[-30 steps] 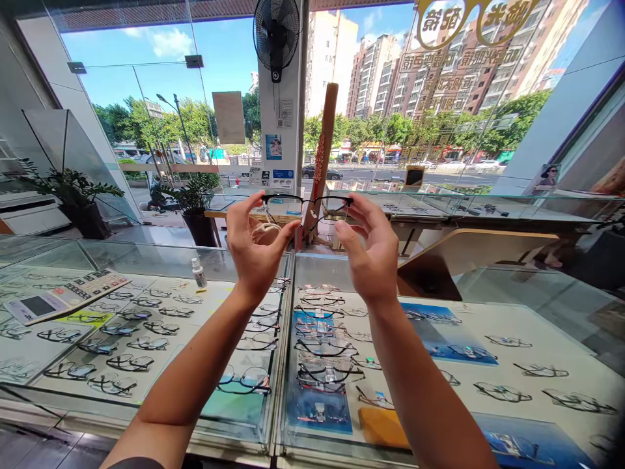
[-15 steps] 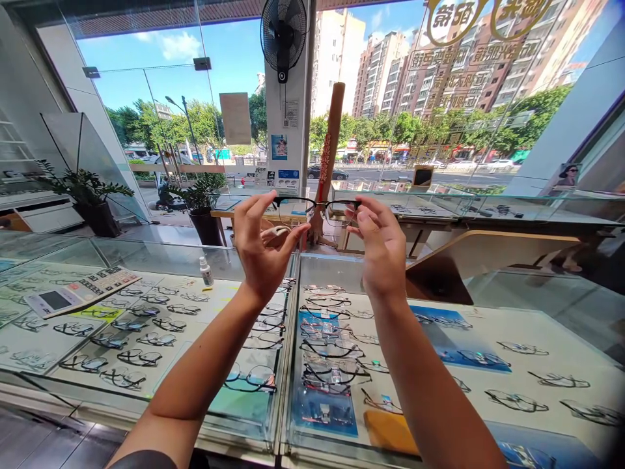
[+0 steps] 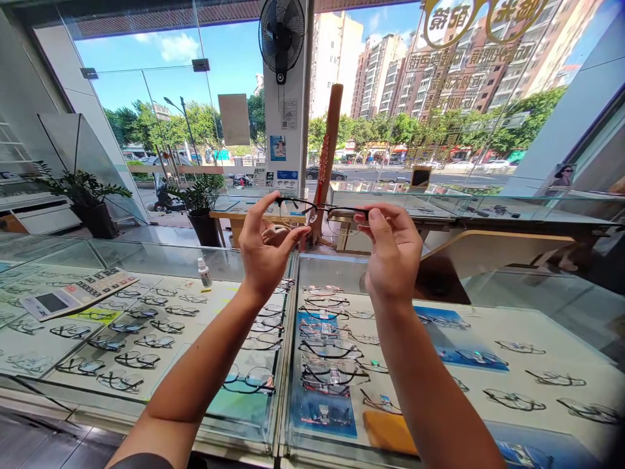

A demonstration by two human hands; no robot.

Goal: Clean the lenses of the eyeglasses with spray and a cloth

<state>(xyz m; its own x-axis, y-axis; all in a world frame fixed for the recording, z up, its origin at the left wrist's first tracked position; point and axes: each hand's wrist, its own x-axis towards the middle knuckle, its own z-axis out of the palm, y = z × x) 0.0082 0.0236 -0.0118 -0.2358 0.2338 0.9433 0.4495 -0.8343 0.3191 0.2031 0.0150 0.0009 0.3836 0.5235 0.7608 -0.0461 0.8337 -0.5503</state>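
Held up at arm's length are eyeglasses (image 3: 342, 210) with black upper rims and clear lenses. My left hand (image 3: 263, 260) is closed on their left end, thumb and index finger at that side. A pale folded cloth (image 3: 276, 233) shows behind its thumb, tucked in the same hand. My right hand (image 3: 394, 257) pinches the right end between thumb and fingers. The glasses tilt a little, the right end lower. Below both hands, rows of spectacle frames (image 3: 332, 348) lie inside the glass display case (image 3: 288, 365).
On the glass top at left rest a calculator (image 3: 81, 294) and a small white bottle (image 3: 204, 273). A brown angled panel (image 3: 442, 277) stands right of my right hand. Beyond are a wooden post (image 3: 331, 143), potted plants (image 3: 202, 202) and another glass counter (image 3: 454, 205).
My right hand has shifted slightly right and its thumb now lies over the end of the glasses. That end has dropped a little. My left hand has barely moved.
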